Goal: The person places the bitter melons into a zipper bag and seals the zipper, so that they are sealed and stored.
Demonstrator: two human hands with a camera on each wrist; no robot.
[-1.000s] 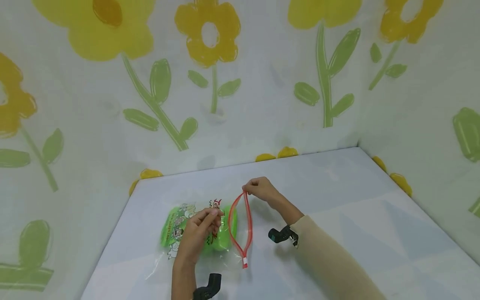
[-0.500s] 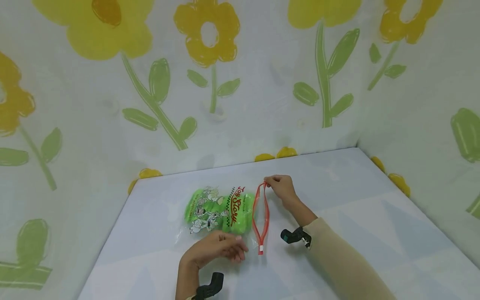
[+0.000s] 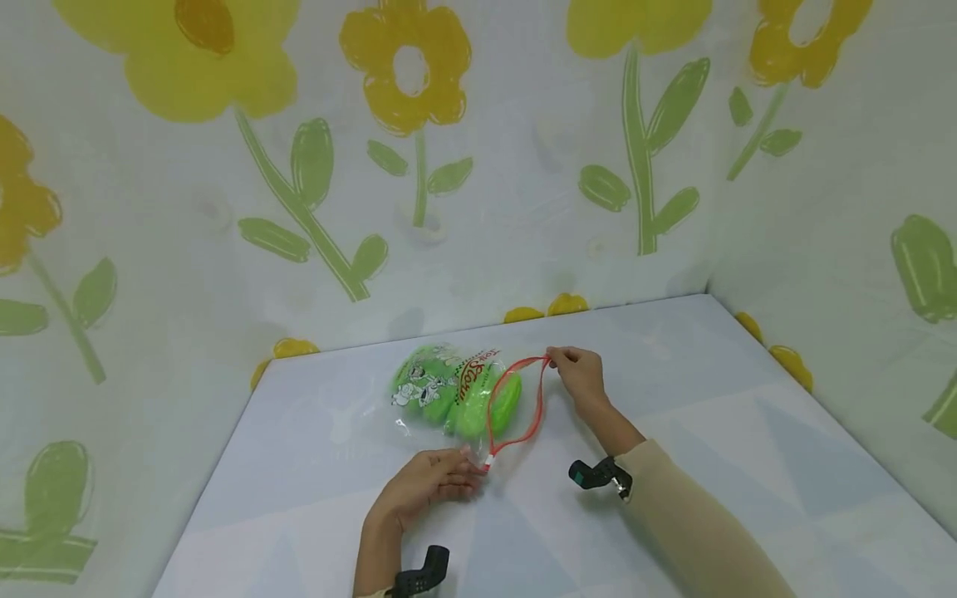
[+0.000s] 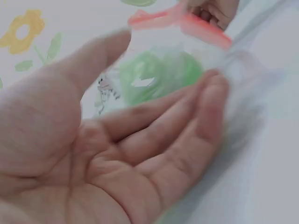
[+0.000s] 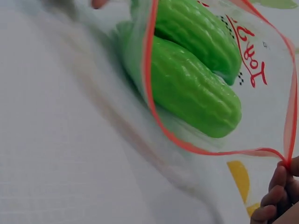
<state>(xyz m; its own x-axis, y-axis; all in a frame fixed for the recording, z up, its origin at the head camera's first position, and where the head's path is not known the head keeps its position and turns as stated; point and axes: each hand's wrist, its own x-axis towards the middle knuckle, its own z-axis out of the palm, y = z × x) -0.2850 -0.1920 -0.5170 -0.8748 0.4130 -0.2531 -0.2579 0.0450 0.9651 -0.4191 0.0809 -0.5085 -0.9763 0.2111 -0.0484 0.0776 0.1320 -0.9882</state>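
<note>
A clear zip bag [image 3: 539, 407] with a red zip edge and red lettering lies on the table, its mouth gaping towards the right. Inside are green bumpy vegetables [image 5: 196, 86] shaped like cucumbers; the right wrist view shows two. My right hand [image 3: 579, 375] pinches the far corner of the red edge. My left hand [image 3: 428, 483] is at the near end of the zip, beside the white slider [image 3: 489, 459]. In the left wrist view, which is blurred, its thumb stands apart from loosely bent fingers [image 4: 212, 109] with nothing between them.
The pale table [image 3: 673, 498] has faint triangle shapes. White walls [image 3: 508, 208] printed with yellow flowers rise behind it and at both sides. A black wrist camera [image 3: 601, 475] sits on the right arm, another [image 3: 421, 573] on the left.
The bag has moved right and away with my right hand, and its mouth has turned and widened. My left hand has come off the bag's top to the zip's near end.
</note>
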